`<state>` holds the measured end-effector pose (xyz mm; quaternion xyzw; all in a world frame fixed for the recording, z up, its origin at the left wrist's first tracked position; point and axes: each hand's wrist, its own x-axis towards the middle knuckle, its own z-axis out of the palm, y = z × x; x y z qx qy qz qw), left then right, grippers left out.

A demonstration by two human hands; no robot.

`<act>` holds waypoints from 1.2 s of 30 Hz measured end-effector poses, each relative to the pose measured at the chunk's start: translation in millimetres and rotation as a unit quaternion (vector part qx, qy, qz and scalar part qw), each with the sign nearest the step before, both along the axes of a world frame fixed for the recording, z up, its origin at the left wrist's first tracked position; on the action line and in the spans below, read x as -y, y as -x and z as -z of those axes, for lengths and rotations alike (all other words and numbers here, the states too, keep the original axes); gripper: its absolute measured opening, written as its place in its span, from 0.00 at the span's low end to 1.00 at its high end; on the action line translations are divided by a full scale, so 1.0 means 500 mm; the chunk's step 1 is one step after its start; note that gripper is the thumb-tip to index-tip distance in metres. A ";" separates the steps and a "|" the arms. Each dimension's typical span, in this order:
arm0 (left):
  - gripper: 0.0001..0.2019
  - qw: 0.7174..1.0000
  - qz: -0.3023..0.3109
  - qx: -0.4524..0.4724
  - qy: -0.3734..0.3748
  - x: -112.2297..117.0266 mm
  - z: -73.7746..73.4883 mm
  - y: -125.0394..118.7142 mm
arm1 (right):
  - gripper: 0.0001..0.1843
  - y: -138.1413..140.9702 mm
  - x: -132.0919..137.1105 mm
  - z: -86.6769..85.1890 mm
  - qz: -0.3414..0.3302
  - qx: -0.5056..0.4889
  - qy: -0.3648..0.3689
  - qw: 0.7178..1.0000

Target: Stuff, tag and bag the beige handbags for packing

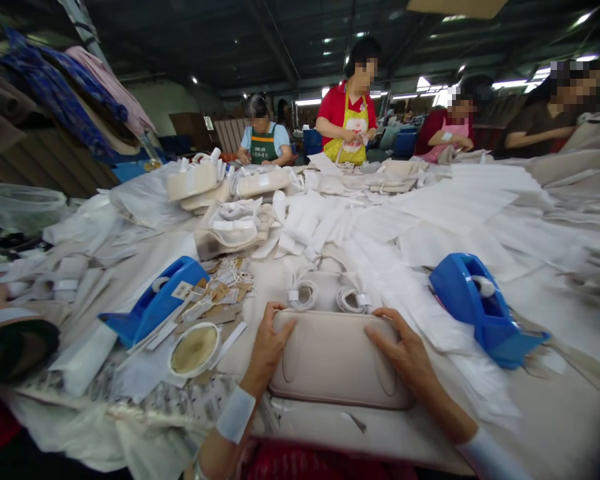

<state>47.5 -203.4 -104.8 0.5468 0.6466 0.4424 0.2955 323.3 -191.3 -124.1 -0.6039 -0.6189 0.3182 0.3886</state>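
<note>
A beige handbag (337,360) lies in front of me at the near side of the table, its broad face toward me. My left hand (270,343) grips its upper left corner, thumb on the front face and fingers behind the edge. At the upper right corner, my right hand (403,347) holds it the same way. Behind the bag's top edge rest two coiled straps, a left coil (303,293) and a right coil (354,300), each bound with white wrap. A thin handle arches between them.
Blue tape dispensers stand left (155,300) and right (475,307). Paper tags (223,297) and a round tub (194,350) lie at left. White wrapping sheets (325,220) and stacked bags (235,223) cover the table beyond. A co-worker's sleeve (17,343) reaches in at far left; several people work opposite.
</note>
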 end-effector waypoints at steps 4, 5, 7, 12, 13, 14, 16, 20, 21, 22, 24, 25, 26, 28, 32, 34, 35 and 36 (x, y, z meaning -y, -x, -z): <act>0.13 0.995 0.013 -0.099 0.025 0.000 -0.010 -0.002 | 0.19 0.002 0.009 -0.001 0.009 0.111 -0.101 0.989; 0.13 0.993 0.016 -0.117 0.030 -0.001 -0.013 -0.002 | 0.18 0.007 0.012 -0.010 0.022 0.161 -0.143 0.976; 0.12 0.989 0.025 -0.141 0.041 -0.002 -0.017 -0.001 | 0.17 0.026 0.015 -0.036 0.020 0.252 -0.213 0.944; 0.10 0.983 0.053 -0.169 0.040 -0.003 -0.019 0.009 | 0.14 0.108 -0.006 -0.094 -0.229 0.266 -0.284 0.892; 0.10 0.981 0.059 -0.183 0.036 -0.002 -0.020 0.010 | 0.13 0.122 -0.013 -0.095 -0.259 0.260 -0.287 0.885; 0.09 0.976 0.055 -0.210 0.027 -0.001 -0.023 0.009 | 0.12 0.133 -0.020 -0.092 -0.274 0.256 -0.289 0.881; 0.08 0.956 0.023 -0.291 -0.020 -0.001 -0.029 0.001 | 0.13 0.145 -0.030 -0.077 -0.278 0.239 -0.284 0.886; 0.15 0.908 0.035 -0.375 -0.180 -0.022 -0.037 -0.034 | 0.15 0.143 -0.040 -0.048 -0.268 0.191 -0.267 0.906; 0.16 0.903 0.066 -0.375 -0.199 -0.033 -0.034 -0.042 | 0.14 0.142 -0.041 -0.045 -0.269 0.181 -0.266 0.908; 0.16 0.900 0.088 -0.374 -0.206 -0.044 -0.030 -0.048 | 0.14 0.141 -0.042 -0.043 -0.269 0.173 -0.266 0.909; 0.15 0.903 0.094 -0.370 -0.199 -0.064 -0.016 -0.053 | 0.13 0.141 -0.044 -0.045 -0.269 0.161 -0.267 0.911; 0.15 0.907 0.083 -0.364 -0.193 -0.070 -0.008 -0.053 | 0.14 0.141 -0.044 -0.047 -0.268 0.159 -0.266 0.912; 0.15 0.913 0.072 -0.357 -0.186 -0.074 -0.002 -0.051 | 0.14 0.142 -0.044 -0.048 -0.266 0.158 -0.265 0.913; 0.15 0.924 0.062 -0.336 -0.171 -0.076 -0.001 -0.047 | 0.14 0.144 -0.043 -0.051 -0.260 0.156 -0.261 0.917; 0.09 0.944 0.039 -0.285 -0.162 -0.091 -0.055 -0.053 | 0.15 0.144 -0.038 -0.054 -0.251 0.149 -0.249 0.924; 0.08 0.944 0.029 -0.287 -0.163 -0.124 -0.101 -0.070 | 0.18 0.143 -0.034 -0.060 -0.253 0.143 -0.245 0.925; 0.09 0.941 0.034 -0.301 -0.149 -0.148 -0.124 -0.082 | 0.19 0.142 -0.032 -0.064 -0.255 0.138 -0.244 0.925; 0.11 0.938 0.045 -0.323 -0.119 -0.175 -0.143 -0.095 | 0.20 0.141 -0.030 -0.069 -0.257 0.133 -0.245 0.926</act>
